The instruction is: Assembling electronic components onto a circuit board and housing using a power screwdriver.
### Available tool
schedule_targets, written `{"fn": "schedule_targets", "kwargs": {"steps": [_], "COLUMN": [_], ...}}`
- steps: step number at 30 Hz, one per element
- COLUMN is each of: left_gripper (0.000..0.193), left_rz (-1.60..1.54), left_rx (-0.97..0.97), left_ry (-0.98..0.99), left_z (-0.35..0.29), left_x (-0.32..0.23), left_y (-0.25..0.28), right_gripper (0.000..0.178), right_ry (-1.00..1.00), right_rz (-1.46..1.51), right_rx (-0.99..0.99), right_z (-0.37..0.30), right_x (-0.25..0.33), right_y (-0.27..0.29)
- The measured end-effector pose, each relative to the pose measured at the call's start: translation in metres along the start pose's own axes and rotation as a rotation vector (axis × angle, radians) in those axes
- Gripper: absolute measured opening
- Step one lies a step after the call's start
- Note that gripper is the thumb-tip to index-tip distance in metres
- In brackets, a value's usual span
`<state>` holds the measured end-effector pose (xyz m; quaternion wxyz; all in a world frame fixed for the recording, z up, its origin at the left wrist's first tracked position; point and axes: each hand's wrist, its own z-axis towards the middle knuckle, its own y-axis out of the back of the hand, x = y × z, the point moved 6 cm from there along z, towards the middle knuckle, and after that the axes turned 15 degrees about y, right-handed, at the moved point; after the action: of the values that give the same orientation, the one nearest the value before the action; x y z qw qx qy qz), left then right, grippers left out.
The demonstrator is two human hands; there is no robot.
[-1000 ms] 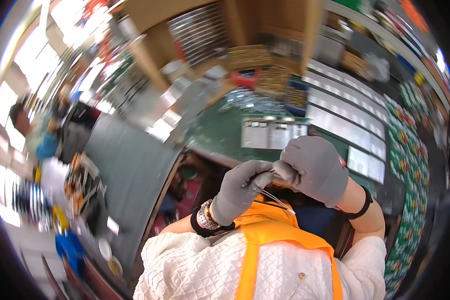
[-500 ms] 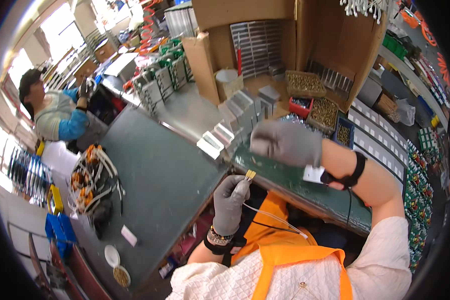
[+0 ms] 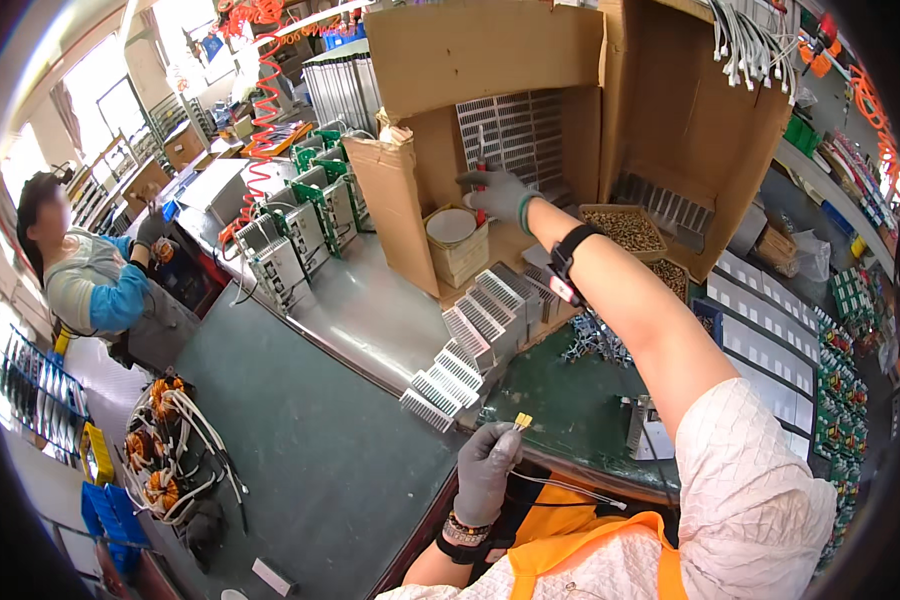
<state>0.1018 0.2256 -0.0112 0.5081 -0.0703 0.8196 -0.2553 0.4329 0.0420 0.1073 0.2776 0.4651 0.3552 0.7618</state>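
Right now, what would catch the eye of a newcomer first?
Probably the gloved right hand, stretched out to a red tool at the cardboard box, top middle. Next, the left hand, low in the middle, holding a small yellow piece. Orange coils lie on the table at left.

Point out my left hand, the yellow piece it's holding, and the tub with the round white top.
Left hand [image 3: 483, 474]: head view, middle of the grey glove.
Yellow piece [image 3: 522, 421]: head view, the end showing above the fingers.
Tub [image 3: 459, 264]: head view, the pale side wall below its top.
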Motion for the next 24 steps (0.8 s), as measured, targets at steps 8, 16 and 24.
{"fn": "schedule_targets", "kwargs": {"steps": [8,16,24], "left_gripper": [0.018,0.020,0.021], "left_rz": [0.046,0.359,0.427], "left_rx": [0.075,0.216,0.168], "left_ry": [0.105,0.111,0.105], "left_z": [0.020,0.060,0.059], "left_x": [0.008,0.058,0.061], "left_y": [-0.004,-0.028,-0.030], "right_gripper": [0.034,0.043,0.040], "right_ry": [0.414,0.128,-0.153], "right_rz": [-0.506,0.734,0.676], "right_rx": [-0.581,0.089,-0.125], "right_z": [-0.033,-0.042,-0.013], "right_x": [0.026,0.004,-0.057], "right_y": [0.076,0.047,-0.012]}}
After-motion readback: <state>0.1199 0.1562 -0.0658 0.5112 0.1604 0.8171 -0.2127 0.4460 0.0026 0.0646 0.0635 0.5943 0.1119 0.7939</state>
